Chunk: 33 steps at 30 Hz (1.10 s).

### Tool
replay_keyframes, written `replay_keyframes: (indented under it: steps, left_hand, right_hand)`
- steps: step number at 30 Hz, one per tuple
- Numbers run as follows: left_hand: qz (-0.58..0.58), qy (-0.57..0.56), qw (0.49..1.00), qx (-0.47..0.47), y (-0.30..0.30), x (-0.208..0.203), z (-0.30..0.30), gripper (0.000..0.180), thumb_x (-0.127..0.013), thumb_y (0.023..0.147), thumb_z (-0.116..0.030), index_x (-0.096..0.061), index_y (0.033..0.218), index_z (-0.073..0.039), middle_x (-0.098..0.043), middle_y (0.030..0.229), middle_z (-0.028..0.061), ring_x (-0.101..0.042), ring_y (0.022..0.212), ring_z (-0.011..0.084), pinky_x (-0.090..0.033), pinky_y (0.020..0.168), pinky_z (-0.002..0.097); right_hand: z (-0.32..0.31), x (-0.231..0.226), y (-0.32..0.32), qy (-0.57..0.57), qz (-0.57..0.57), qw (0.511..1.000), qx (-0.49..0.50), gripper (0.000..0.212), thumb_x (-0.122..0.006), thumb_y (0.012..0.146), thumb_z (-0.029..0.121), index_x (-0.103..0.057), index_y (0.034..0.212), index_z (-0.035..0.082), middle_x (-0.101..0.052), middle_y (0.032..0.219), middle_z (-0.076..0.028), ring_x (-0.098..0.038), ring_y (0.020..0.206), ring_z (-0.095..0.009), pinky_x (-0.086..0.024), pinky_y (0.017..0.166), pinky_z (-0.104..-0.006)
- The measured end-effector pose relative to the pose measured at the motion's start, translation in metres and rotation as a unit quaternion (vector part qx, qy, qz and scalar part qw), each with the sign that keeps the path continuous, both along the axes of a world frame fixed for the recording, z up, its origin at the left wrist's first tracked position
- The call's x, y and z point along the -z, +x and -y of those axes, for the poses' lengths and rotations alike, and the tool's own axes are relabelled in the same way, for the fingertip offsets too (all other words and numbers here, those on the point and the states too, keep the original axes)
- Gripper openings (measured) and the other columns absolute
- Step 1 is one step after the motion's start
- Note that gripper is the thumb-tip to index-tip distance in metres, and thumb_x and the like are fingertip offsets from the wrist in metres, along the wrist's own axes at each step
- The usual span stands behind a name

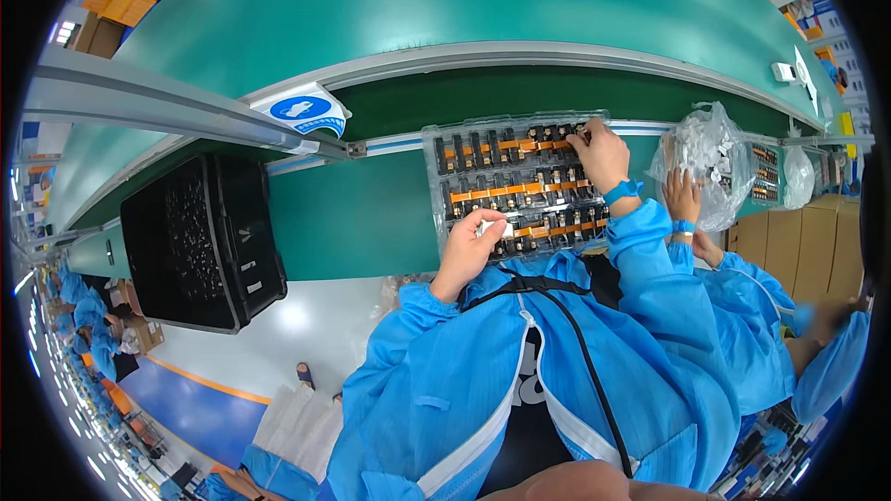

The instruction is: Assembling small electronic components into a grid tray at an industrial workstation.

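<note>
A clear plastic tray (432, 172) lies before me on the green bench. Rows of small black parts joined by orange flexible strips (498, 192) fill it. At the near edge of the tray, my left hand (471, 249) pinches a small white piece (507, 230). My right hand (603, 156) reaches over the far right corner. Its thumb and fingers are drawn together on the end of the top row. Whatever lies between those fingertips is too small and covered to make out.
A black bin (176, 241) holding many tiny pieces stands at the left. Close on my right, a co-worker's hand (683, 197) touches a clear plastic bag (713, 162). Another parts tray (765, 174) lies beyond it. A metal rail (167, 97) crosses the upper left.
</note>
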State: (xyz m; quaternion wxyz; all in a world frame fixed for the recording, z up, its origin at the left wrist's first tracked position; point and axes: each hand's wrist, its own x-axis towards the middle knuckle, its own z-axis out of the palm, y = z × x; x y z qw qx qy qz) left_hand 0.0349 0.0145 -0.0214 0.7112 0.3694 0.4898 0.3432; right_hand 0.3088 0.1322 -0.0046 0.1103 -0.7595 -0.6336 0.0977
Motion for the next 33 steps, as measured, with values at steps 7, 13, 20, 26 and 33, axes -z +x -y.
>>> replay_keyframes:
  steps: [7, 13, 20, 26, 33]
  left_hand:
    - [0.087, -0.047, 0.994, -0.053, -0.005, -0.001, -0.002, 0.02, -0.055, 0.098, -0.011, -0.061, 0.115, -0.001, -0.069, 0.088, 0.0121, -0.06, 0.068, 0.0122, -0.047, 0.061, 0.0229]
    - [0.09, -0.068, 0.99, -0.088, -0.006, 0.001, 0.004, 0.023, -0.054, 0.093, -0.005, -0.06, 0.115, -0.001, -0.07, 0.094, 0.0131, -0.065, 0.077, 0.0148, -0.051, 0.064, 0.0234]
    - [0.045, -0.074, 0.991, -0.098, -0.001, -0.007, 0.01, 0.025, -0.046, 0.079, 0.01, -0.063, 0.094, 0.001, -0.066, 0.08, 0.0097, -0.05, 0.057, 0.0092, -0.038, 0.049, 0.0222]
    - [0.09, -0.045, 0.993, -0.064, 0.01, -0.011, 0.017, 0.017, -0.049, 0.081, 0.003, -0.063, 0.091, 0.0, -0.055, 0.066, 0.0027, -0.046, 0.054, 0.0076, -0.03, 0.046, 0.0236]
    - [0.028, -0.057, 0.994, -0.093, 0.023, -0.017, 0.021, 0.024, -0.06, 0.098, -0.022, -0.055, 0.081, -0.006, -0.045, 0.059, -0.0019, -0.04, 0.049, 0.0072, -0.026, 0.043, 0.0228]
  right_hand:
    - [0.037, 0.018, -0.013, 0.049, -0.107, 0.992, -0.04, 0.03, -0.068, 0.089, 0.032, -0.072, 0.107, 0.009, -0.07, 0.106, -0.016, -0.066, 0.095, -0.038, -0.054, 0.08, -0.0439]
    - [0.039, 0.027, 0.002, 0.147, -0.255, 0.953, 0.075, 0.025, -0.059, 0.096, 0.023, -0.068, 0.114, 0.008, -0.07, 0.099, -0.021, -0.066, 0.089, -0.041, -0.053, 0.075, -0.0431]
    - [0.015, 0.013, 0.024, -0.028, -0.092, 0.993, 0.063, 0.035, -0.061, 0.089, 0.037, -0.069, 0.108, 0.008, -0.07, 0.092, -0.023, -0.066, 0.086, -0.044, -0.053, 0.078, -0.0519]
    - [0.006, 0.009, 0.051, -0.037, -0.172, 0.981, 0.087, 0.042, -0.067, 0.082, 0.045, -0.07, 0.096, 0.005, -0.071, 0.086, -0.021, -0.068, 0.083, -0.041, -0.055, 0.075, -0.0473]
    - [0.0, 0.0, 0.037, -0.083, -0.168, 0.981, 0.042, 0.035, -0.07, 0.076, 0.044, -0.07, 0.091, 0.012, -0.07, 0.085, -0.016, -0.068, 0.083, -0.038, -0.055, 0.076, -0.0463]
